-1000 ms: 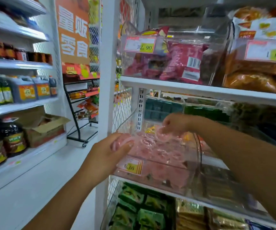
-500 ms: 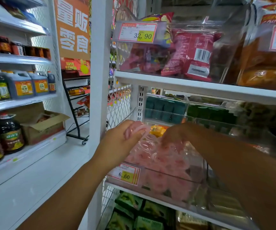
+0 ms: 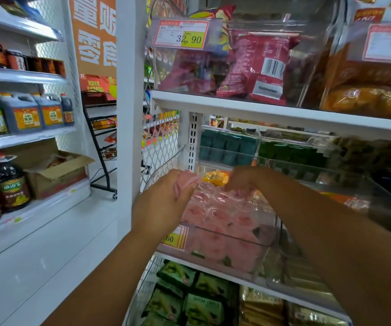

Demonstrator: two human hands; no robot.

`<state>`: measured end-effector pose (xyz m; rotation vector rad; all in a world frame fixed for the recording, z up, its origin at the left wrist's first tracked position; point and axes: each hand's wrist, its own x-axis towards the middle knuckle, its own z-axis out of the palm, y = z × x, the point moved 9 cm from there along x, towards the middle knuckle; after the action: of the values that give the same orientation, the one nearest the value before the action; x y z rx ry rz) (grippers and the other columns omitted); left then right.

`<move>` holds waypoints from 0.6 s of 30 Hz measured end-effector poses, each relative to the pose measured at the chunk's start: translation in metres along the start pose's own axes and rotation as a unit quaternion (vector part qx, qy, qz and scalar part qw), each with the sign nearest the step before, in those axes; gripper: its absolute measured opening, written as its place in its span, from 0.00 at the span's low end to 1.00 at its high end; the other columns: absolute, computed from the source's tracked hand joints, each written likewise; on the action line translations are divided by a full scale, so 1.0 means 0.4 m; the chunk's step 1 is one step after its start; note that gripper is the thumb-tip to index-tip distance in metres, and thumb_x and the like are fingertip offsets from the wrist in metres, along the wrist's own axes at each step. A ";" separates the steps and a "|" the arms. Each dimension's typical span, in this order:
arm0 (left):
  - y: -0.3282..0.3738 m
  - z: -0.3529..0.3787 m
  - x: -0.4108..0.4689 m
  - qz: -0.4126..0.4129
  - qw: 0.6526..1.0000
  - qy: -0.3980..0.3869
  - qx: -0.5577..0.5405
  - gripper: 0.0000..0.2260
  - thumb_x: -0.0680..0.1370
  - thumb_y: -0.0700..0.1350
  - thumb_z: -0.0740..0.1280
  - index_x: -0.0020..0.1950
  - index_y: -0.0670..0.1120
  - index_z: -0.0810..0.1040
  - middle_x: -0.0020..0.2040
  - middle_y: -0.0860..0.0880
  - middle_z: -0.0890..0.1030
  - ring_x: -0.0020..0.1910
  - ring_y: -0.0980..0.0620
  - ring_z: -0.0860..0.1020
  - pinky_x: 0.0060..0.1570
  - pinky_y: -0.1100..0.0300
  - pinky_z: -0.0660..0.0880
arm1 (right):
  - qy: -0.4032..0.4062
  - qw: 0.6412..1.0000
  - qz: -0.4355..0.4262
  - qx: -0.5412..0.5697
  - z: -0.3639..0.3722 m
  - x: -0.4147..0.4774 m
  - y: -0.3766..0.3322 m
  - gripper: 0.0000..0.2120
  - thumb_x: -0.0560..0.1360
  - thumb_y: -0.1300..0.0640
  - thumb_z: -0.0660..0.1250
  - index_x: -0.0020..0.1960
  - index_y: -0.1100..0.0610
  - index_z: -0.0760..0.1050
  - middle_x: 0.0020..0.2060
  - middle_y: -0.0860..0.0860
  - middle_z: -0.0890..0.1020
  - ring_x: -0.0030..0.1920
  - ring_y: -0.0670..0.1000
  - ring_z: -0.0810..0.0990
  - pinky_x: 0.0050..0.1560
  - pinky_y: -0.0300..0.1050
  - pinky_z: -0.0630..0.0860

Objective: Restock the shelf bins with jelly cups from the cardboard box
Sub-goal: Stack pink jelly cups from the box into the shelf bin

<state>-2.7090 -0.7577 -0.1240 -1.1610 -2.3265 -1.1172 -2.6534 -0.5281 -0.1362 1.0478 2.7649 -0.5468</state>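
A clear plastic shelf bin (image 3: 269, 234) on the middle shelf holds several pink jelly cups (image 3: 215, 215). My left hand (image 3: 163, 201) is at the bin's near left corner and grips a pink jelly cup (image 3: 186, 178) above the pile. My right hand (image 3: 243, 178) reaches over the back of the pile, fingers curled down onto the cups; what it holds is hidden. A price tag (image 3: 174, 238) hangs on the bin's front.
A white upright post (image 3: 128, 114) stands just left of the bin. Snack bags (image 3: 255, 64) fill bins on the shelf above, green packets (image 3: 185, 297) lie below. An open cardboard box (image 3: 58, 170) sits on the left shelving among oil bottles (image 3: 8, 184).
Both hands have risen slightly and moved toward the back of the bin. The left hand's cup now sits higher over the pile. The view has shifted closer.
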 end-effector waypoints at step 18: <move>0.002 0.004 0.004 0.003 1.000 0.014 0.026 0.18 0.77 0.67 0.52 0.62 0.62 0.67 0.39 0.59 0.73 0.40 0.52 0.78 0.38 0.59 0.71 | -0.144 0.980 0.022 -0.138 0.045 -0.046 -0.008 0.31 0.73 0.77 0.62 0.73 0.60 0.66 0.73 0.58 0.67 0.69 0.58 0.70 0.64 0.51 0.74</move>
<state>-2.7095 -0.7553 -0.1237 -1.1265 -2.3160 -1.0585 -2.6417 -0.5485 -0.1474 0.8860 2.4670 -0.2720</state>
